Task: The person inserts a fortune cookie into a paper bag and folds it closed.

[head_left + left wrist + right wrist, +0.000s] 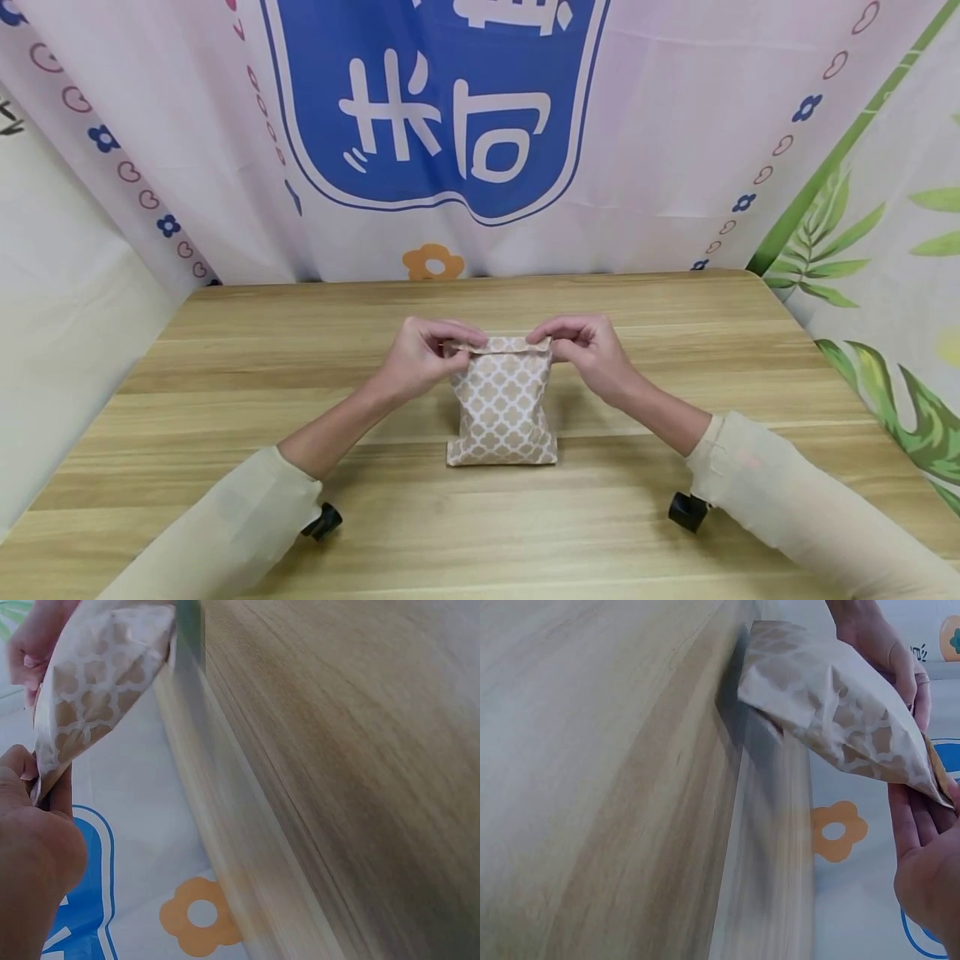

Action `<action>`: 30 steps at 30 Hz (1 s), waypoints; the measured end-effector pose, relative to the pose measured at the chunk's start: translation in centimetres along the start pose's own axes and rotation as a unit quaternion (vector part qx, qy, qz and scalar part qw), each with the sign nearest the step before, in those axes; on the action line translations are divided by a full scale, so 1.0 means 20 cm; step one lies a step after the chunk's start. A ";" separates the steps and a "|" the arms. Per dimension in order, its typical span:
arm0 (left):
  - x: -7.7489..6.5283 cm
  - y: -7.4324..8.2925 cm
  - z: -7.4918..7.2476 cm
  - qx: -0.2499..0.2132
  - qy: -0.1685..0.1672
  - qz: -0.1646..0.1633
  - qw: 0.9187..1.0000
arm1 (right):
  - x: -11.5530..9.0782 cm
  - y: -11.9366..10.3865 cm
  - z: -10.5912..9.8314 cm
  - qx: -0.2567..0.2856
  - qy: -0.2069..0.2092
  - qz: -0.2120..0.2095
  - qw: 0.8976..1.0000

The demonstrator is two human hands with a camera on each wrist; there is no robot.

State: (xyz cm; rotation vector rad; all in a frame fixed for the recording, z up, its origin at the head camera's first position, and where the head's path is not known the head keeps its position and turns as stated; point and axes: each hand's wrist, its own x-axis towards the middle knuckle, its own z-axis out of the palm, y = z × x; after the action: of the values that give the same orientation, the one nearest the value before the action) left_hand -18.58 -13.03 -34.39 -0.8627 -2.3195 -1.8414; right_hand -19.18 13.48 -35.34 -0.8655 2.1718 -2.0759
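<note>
A paper bag (504,408) with a tan and white quatrefoil pattern stands upright on the wooden table, its top edge folded over into a narrow flap. My left hand (429,354) pinches the left end of that fold between thumb and fingers. At the right end, my right hand (588,350) pinches the fold the same way. The left wrist view shows the bag (97,682) bulging from the side, with the left hand (34,825) at its folded edge. In the right wrist view the bag (840,705) looks full, and its contents are hidden.
The wooden table (337,533) reaches back to a white printed curtain (645,167) with a blue sign. Black wrist-mounted devices (324,522) show below both sleeves. To the right hangs a leaf-patterned cloth (900,333).
</note>
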 end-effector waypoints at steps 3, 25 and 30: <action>0.00 -0.01 0.00 -0.004 -0.003 0.007 1.000 | 0.00 0.00 0.00 -0.008 0.004 -0.007 1.000; 0.03 0.06 0.03 0.097 -0.008 0.020 0.995 | 0.00 -0.04 0.05 -0.094 0.026 -0.078 0.992; 0.09 0.12 0.05 0.162 -0.043 0.019 0.986 | 0.00 -0.05 0.07 -0.111 0.035 -0.100 0.988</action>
State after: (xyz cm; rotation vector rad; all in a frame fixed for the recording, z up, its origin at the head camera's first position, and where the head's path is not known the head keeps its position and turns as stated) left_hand -18.76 -11.15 -31.91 -0.9460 -2.5339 -1.3788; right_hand -18.19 12.22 -34.54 -1.0875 2.4850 -1.9982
